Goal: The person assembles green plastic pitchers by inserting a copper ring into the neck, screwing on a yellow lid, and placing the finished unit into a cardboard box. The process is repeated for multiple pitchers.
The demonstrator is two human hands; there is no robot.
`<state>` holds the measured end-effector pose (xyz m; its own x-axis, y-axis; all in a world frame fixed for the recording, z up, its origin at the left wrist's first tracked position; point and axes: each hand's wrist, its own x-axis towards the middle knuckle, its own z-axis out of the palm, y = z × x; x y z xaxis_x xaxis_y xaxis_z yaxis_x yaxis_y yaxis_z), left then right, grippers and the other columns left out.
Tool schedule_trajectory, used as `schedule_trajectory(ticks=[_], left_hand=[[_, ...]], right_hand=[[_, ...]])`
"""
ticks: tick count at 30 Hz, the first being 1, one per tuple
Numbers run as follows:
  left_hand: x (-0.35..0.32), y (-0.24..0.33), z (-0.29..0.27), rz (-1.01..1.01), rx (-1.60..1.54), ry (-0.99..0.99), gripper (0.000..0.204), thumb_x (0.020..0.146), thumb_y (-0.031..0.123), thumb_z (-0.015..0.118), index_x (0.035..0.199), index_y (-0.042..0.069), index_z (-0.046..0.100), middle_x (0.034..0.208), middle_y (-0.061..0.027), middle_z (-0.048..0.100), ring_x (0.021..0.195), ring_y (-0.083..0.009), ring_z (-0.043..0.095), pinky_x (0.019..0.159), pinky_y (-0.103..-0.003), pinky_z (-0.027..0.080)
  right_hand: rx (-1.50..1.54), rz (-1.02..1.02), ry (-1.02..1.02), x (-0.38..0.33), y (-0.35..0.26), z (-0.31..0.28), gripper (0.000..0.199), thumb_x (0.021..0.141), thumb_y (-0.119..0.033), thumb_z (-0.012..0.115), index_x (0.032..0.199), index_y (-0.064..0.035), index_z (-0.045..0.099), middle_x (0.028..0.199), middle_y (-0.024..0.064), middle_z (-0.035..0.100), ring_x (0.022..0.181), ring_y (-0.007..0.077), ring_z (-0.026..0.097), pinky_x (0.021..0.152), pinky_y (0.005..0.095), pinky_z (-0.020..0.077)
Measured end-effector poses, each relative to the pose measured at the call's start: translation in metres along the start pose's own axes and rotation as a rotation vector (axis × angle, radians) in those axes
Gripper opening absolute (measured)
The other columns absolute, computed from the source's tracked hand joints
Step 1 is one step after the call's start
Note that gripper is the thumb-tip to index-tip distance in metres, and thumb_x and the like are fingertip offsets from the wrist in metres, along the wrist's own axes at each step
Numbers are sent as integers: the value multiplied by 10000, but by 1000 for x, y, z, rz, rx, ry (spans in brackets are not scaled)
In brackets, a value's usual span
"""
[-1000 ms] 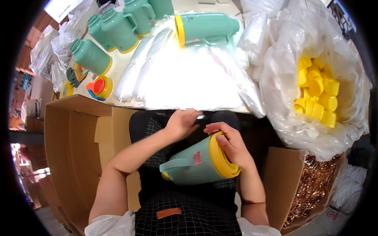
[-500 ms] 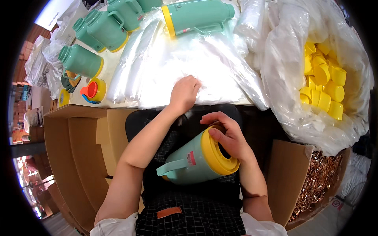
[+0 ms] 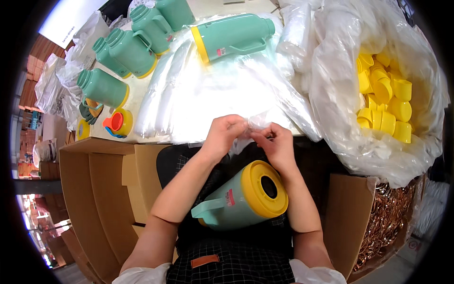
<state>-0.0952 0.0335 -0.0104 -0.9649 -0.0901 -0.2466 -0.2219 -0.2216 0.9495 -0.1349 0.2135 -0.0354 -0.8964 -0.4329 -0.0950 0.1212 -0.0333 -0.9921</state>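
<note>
Both hands meet at the front edge of the table, pinching a clear plastic bag point(image 3: 247, 131) between them. My left hand point(image 3: 224, 135) is closed on its left side, my right hand point(image 3: 275, 143) on its right. On my lap lies a green vacuum flask point(image 3: 236, 201) with a yellow base ring facing up and to the right, a dark round hole in its middle and a handle at the left. Neither hand touches it; my right forearm passes close beside its ring. Behind the hands spreads a stack of clear plastic bags point(image 3: 222, 99).
Another green flask point(image 3: 231, 38) lies on the bags; several stand at the back left point(image 3: 132, 52). Near them sits a yellow-and-red cup-shaped part point(image 3: 120, 122). Yellow cups point(image 3: 385, 90) fill a plastic-lined container at right. Cardboard boxes flank me, an open one point(image 3: 104, 189) left, one with coppery rings point(image 3: 385, 222) right.
My right hand has let go of the flask's yellow ring and moved up to the left hand. A plastic bag is now held between both hands. The flask stays on my lap.
</note>
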Motion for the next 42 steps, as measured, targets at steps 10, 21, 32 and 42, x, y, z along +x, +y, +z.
schedule_trajectory(ticks=[10,21,32,42], left_hand=[[-39,-1,4,232,-182,-93,123,1004,18,584,1027,-37,691,984,-104,736,934,-192,699,833,-316,551],[-47,-9,-32,170,473,-153,172,905,16,661,1058,75,609,759,22,534,705,-94,498,623,-269,420],[-192,56,-22,249,993,136,498,796,192,787,1229,61,579,1042,-148,604,948,-350,658,784,-419,552],[-308,-52,-60,362,943,1088,503,965,147,550,1424,-33,452,1303,-245,587,1185,-423,585,1029,-499,446]], right_hand=[[310,-60,4,-13,-7,-7,125,926,29,626,1003,57,720,921,51,724,859,93,646,766,248,518],[886,88,540,-39,45,-86,103,965,-37,626,1055,-51,578,920,65,652,773,148,629,698,245,539],[-281,-417,241,-183,44,55,326,1032,-268,532,1179,22,547,1179,137,541,1100,252,559,972,383,445],[-129,266,-1060,-166,47,141,715,841,-111,773,1410,30,365,1321,227,583,1229,296,613,991,410,541]])
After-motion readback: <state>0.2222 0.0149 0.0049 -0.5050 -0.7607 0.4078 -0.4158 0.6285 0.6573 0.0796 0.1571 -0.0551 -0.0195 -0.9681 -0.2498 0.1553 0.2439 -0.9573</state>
